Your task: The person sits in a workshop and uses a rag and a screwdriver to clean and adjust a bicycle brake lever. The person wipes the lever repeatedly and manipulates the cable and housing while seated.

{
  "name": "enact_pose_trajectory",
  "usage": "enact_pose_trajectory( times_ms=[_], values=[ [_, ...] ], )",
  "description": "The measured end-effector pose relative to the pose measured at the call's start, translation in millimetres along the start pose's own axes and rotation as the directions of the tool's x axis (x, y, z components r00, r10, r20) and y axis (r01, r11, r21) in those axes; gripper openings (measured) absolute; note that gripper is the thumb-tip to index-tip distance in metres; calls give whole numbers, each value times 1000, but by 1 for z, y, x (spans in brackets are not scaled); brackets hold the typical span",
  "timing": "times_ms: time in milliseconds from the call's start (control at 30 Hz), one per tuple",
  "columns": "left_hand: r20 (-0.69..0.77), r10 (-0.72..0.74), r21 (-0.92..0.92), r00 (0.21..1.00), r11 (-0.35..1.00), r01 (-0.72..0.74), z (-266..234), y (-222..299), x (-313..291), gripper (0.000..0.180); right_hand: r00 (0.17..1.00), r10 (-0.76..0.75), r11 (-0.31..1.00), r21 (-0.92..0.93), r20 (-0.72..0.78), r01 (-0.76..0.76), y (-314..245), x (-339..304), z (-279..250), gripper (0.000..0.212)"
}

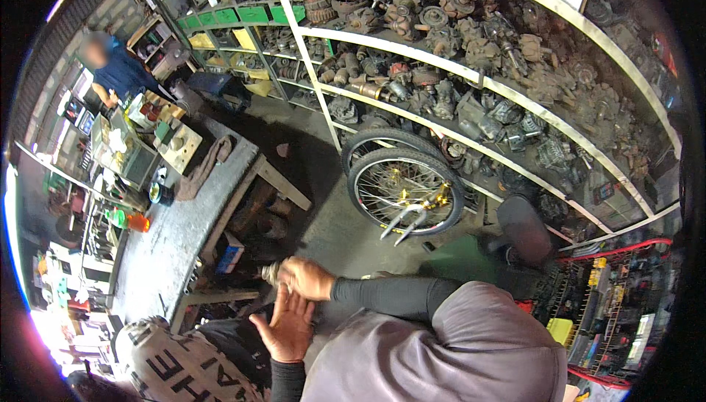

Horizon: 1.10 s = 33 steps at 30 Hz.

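Right hand (307,280) pretty much closed on small, dull metal, roundish part (270,273), kinda blurry tbh. Part pokes out on left, just right of long grey-topped workbench (151,269). Left hand (285,330) on near side, palm up, wide open, fingertips right by right hand, can't tell if touching. Farther off: black-tyred bicycle wheels (403,190), then white-framed shelves (299,30) crammed with grimy metal machine parts (456,19). Far left: co-worker in dark blue shirt (121,67).
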<state>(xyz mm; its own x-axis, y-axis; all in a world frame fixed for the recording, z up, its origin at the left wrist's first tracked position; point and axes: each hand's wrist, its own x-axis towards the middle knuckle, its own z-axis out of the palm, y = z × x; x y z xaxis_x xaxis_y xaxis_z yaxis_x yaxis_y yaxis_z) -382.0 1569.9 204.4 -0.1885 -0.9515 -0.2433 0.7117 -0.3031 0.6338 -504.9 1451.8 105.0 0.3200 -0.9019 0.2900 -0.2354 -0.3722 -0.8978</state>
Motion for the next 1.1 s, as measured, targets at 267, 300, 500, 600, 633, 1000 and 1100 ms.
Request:
enact_pose_trajectory(
  times_ms=[267, 300, 500, 600, 633, 1000, 1100],
  values=[
    [265, 426, 937, 865, -327, -126, -49, -27, -28, 76, 594, 28, -289, 575, 804, -765, -73, -63, 21, 55],
    [232, 541, 972, 809, -162, -171, -68, -45, -27, 53, 635, -204, -340, 554, 746, -760, -33, -79, 39, 59],
    [-53, 708, 966, 704, 214, -142, -73, -56, -51, 30, 333, 178, 63, 327, 926, -943, -47, -123, 19, 114],
    [-376, 699, 759, 609, 609, -231, -115, -55, -46, 45, 387, 52, 523, 305, 921, -796, -94, -100, -13, 112],
    [-416, 689, 697, 593, 661, -278, -103, -49, -47, 50, 326, -80, 784, 261, 942, -563, -85, -76, -13, 106],
    [-259, 382, 423, 887, 871, -251, -65, -34, -24, 30, 655, -101, 945, -133, 749, 298, -84, -70, -7, 53],
    [-337, 305, 244, 891, 942, -230, -42, -24, -30, 37, 779, -247, 942, -46, 577, 332, -100, -74, -38, 50]
  ],
)
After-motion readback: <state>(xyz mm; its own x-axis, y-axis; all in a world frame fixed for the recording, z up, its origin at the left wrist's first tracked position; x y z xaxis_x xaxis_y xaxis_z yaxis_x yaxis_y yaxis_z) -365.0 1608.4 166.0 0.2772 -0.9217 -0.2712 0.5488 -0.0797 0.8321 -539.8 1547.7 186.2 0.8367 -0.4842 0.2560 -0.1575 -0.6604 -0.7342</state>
